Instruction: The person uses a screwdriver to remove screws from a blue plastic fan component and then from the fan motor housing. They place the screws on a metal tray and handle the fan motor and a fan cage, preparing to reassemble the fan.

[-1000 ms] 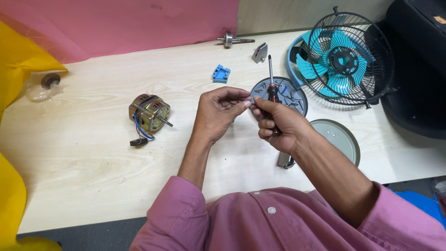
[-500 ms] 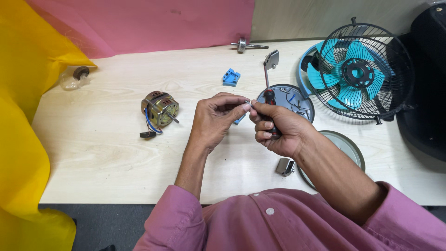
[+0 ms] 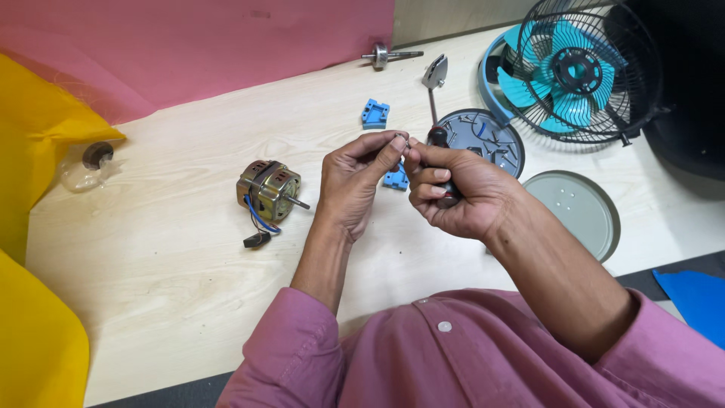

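Bare tabletop (image 3: 174, 257) lies open at seven o'clock of the hands; motor (image 3: 268, 189) blocks nine o'clock, fan (image 3: 578, 72) and round plates (image 3: 578, 208) crowd two o'clock.

I see a pale wood-grain tabletop (image 3: 174, 257), a pink cloth backdrop (image 3: 189, 45) w/ yellow sheet (image 3: 38, 151) at left. Brass-and-silver round motor (image 3: 269, 190) has blue & black wires. Small blue plastic block (image 3: 375, 114); black wire-cage fan w/ turquoise blades (image 3: 578, 72); grey round metal plate (image 3: 578, 211); pink-mauve shirt sleeves (image 3: 453, 355).

A repair workbench: bare motor (image 3: 269, 189), caged fan (image 3: 578, 72), loose parts.
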